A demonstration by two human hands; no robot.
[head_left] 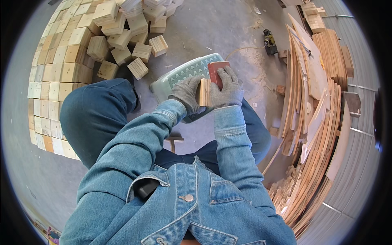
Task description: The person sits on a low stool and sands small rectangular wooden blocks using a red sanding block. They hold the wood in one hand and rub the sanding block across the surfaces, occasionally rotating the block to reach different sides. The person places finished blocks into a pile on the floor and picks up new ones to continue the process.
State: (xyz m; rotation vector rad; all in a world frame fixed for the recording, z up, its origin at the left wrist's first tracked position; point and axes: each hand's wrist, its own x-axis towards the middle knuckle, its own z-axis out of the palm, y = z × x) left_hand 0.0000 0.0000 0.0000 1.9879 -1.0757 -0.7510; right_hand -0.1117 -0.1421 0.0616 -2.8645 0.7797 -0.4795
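Left hand (187, 93) closed around a wooden block (204, 92), right hand (228, 90) gripping a red pad (214, 73) just beside it, above a perforated green plastic top (165, 81); beyond, loose blocks (121, 40) crowd left, planks (331, 118) right, a drill (269, 42) farther ahead

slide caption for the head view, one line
Gloved left hand holding a wood block, right hand a red block, over a green stool.

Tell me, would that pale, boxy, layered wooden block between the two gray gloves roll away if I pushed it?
Probably not: the pale, boxy, layered wooden block has straight edges and flat faces, so it would likely slide or tip. It looks stiff, showing no bend in the gray-gloved left hand. Its thick wood layers suggest it may feel hefty.
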